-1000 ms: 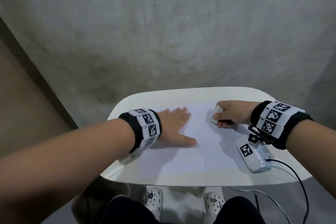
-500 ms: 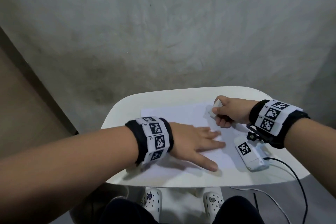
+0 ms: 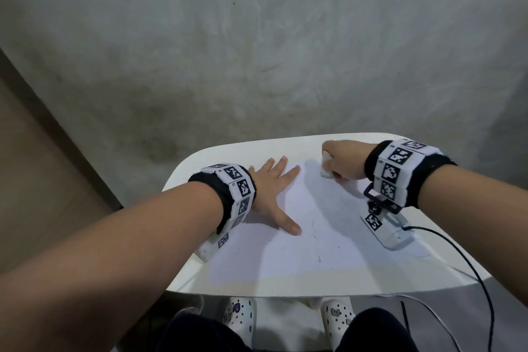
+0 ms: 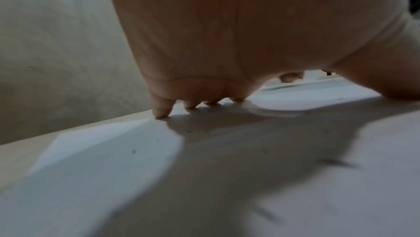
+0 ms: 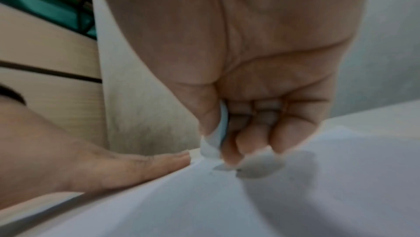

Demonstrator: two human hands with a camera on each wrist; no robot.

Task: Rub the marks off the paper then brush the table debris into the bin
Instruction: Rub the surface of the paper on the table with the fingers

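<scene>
A white sheet of paper [image 3: 314,240] lies on the small white table [image 3: 228,151], with tiny dark specks of debris [image 3: 319,259] scattered over it. My left hand [image 3: 271,188] lies flat on the paper's far left part, fingers spread and straight; the left wrist view shows the fingertips [image 4: 162,110] pressing down on the paper [image 4: 102,151]. My right hand [image 3: 343,164] is at the paper's far right corner, its curled fingers gripping a white eraser [image 3: 325,170]. In the right wrist view the eraser [image 5: 218,133] touches the paper [image 5: 227,205] under my right hand [image 5: 250,129].
A white wrist camera unit [image 3: 388,230] hangs under my right wrist over the table, and its black cable [image 3: 471,274] trails off the near right edge. White clogs [image 3: 240,314] show on the floor below the table. A grey wall stands just behind the table.
The left hand has moved from the near middle of the paper back to its far left part. The right hand with the eraser has shifted slightly toward the far edge.
</scene>
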